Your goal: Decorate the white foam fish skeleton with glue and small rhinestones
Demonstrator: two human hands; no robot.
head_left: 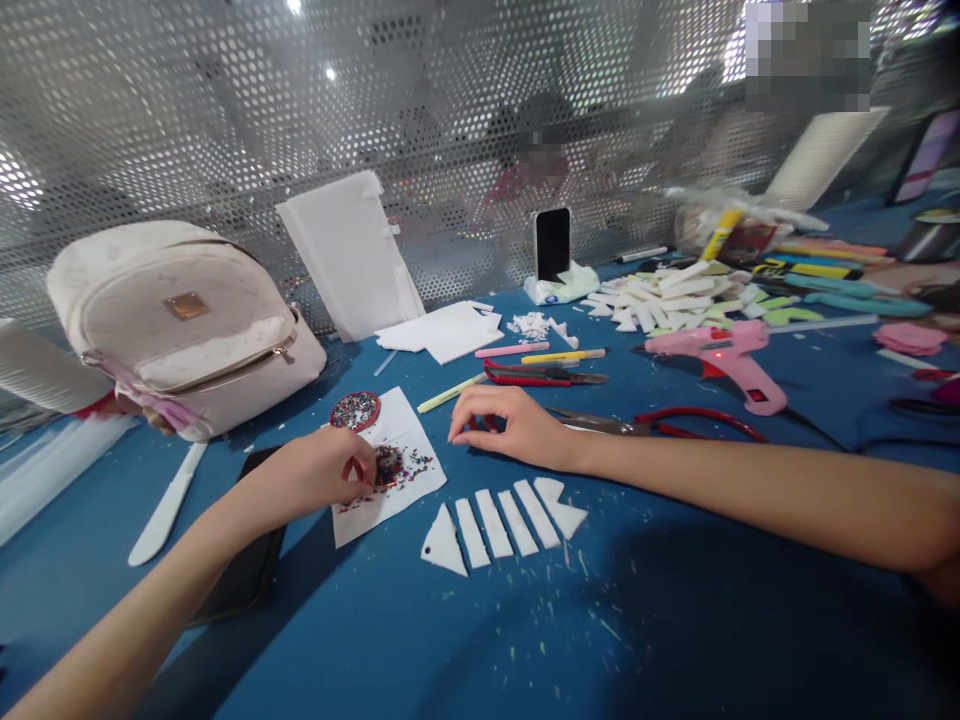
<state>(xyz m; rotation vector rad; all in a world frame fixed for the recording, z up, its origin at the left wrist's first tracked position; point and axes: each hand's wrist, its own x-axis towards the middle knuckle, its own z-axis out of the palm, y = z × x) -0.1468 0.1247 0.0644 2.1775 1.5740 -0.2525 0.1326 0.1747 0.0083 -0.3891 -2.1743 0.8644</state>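
My left hand rests on a white paper sheet, its fingers pinched into a small pile of coloured glitter sequins. A round red-rimmed lid of sequins lies at the sheet's far corner. My right hand sits just right of the sheet, fingertips curled down on the blue table; whether it holds anything is not visible. In front of both hands lies a row of white foam pieces laid out like a fish shape.
A cream backpack stands at left, with a white plastic knife and a dark phone under my left forearm. Red scissors, a pink glue gun, pens, foam scraps and an upright phone lie behind.
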